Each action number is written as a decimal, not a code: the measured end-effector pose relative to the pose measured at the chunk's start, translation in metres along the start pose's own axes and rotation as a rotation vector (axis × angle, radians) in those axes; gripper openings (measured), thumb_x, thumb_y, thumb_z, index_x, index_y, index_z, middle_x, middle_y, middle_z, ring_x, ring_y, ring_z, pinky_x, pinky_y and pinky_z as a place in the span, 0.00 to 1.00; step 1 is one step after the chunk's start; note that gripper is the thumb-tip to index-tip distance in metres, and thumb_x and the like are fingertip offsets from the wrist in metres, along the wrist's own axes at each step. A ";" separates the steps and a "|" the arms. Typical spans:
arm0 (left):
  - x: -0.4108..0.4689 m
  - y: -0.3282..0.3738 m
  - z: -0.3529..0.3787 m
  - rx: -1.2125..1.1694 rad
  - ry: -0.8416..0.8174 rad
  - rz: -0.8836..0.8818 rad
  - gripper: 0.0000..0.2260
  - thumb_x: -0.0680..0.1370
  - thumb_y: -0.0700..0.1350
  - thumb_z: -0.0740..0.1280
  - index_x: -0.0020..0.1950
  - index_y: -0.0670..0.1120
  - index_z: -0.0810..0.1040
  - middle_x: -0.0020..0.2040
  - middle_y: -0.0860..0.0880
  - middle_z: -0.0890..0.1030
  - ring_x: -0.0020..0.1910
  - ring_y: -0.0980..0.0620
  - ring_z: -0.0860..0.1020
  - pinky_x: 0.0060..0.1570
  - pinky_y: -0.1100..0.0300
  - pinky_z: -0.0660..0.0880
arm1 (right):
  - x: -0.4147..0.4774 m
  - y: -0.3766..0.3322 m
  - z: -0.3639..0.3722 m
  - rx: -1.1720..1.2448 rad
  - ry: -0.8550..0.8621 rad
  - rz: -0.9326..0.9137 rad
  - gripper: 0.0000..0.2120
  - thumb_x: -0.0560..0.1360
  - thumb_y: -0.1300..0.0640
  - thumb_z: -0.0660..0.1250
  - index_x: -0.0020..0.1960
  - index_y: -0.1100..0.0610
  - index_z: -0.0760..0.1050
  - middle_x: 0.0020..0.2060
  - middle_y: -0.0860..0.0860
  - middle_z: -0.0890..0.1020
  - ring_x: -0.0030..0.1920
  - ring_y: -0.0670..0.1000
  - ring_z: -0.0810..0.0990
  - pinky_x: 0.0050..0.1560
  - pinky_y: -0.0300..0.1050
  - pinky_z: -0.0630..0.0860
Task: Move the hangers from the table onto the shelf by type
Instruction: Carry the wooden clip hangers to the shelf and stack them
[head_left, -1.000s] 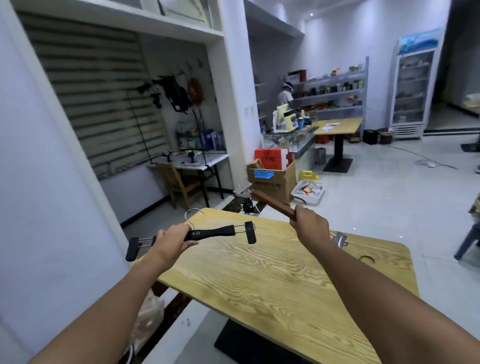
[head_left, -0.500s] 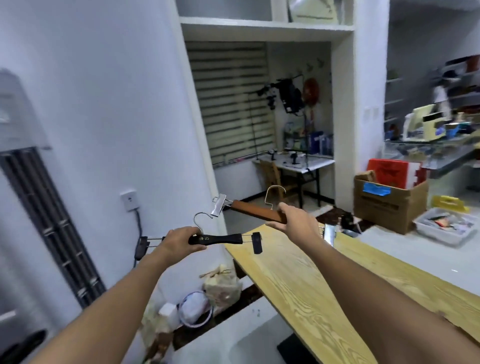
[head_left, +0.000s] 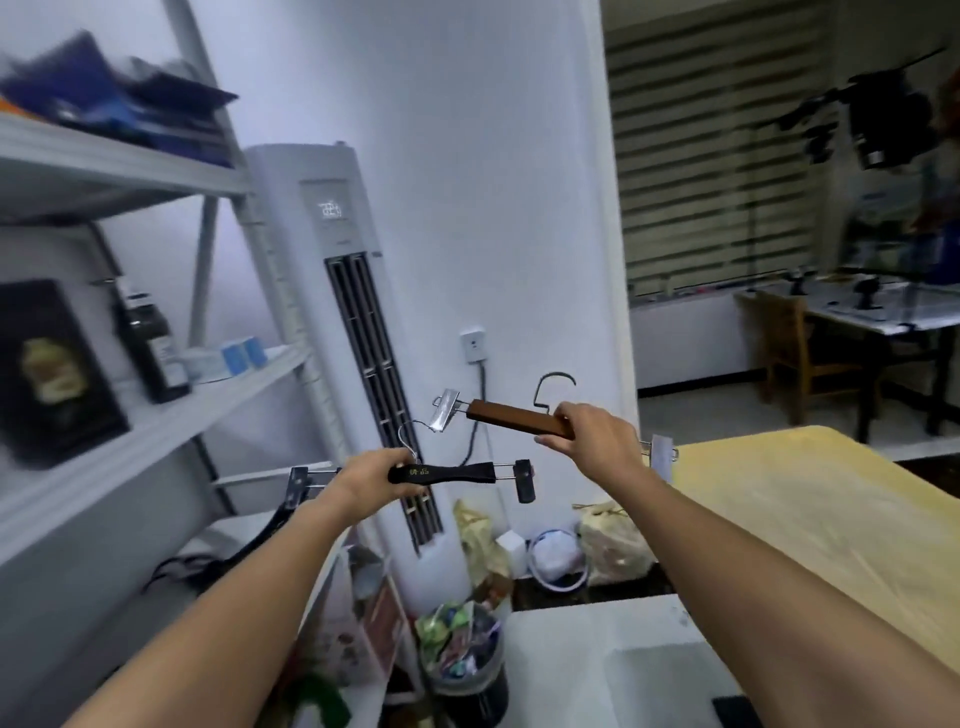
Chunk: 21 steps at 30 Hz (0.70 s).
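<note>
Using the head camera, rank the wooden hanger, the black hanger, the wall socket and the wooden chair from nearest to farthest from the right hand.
1. The wooden hanger: gripped in the right hand itself.
2. The black hanger: just lower left, held by the left hand.
3. The wall socket: on the white wall ahead.
4. The wooden chair: far right, in the back alcove.

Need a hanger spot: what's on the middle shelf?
On the middle shelf: a black box, a dark bottle, two small blue items. Anything behind the black box is hidden.
</note>
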<state>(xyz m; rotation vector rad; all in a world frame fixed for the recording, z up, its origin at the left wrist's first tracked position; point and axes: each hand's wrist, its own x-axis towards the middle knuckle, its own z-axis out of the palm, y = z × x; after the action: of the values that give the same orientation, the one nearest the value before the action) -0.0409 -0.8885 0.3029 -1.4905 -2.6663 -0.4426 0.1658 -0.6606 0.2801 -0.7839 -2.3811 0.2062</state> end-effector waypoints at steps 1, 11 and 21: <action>-0.013 -0.009 -0.006 0.006 0.017 -0.036 0.13 0.72 0.52 0.73 0.52 0.48 0.77 0.44 0.50 0.80 0.46 0.48 0.78 0.48 0.56 0.73 | 0.001 -0.013 0.005 0.015 -0.012 -0.032 0.19 0.74 0.35 0.63 0.54 0.49 0.74 0.47 0.47 0.80 0.50 0.52 0.79 0.41 0.44 0.69; -0.163 -0.095 -0.041 0.034 0.061 -0.344 0.13 0.72 0.51 0.73 0.53 0.48 0.78 0.47 0.51 0.80 0.47 0.51 0.77 0.49 0.59 0.72 | -0.022 -0.154 0.054 0.142 -0.138 -0.320 0.21 0.71 0.33 0.65 0.54 0.49 0.76 0.46 0.47 0.82 0.50 0.52 0.81 0.42 0.44 0.71; -0.332 -0.117 -0.042 0.015 0.116 -0.552 0.13 0.72 0.53 0.72 0.53 0.50 0.78 0.50 0.52 0.82 0.52 0.50 0.78 0.56 0.56 0.73 | -0.118 -0.257 0.055 0.185 -0.221 -0.526 0.23 0.72 0.33 0.63 0.54 0.50 0.75 0.46 0.47 0.82 0.49 0.51 0.80 0.44 0.45 0.77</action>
<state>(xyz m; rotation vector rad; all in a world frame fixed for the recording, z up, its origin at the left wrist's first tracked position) 0.0339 -1.2316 0.2551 -0.6738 -2.9420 -0.5093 0.0830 -0.9363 0.2594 -0.0361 -2.6323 0.2971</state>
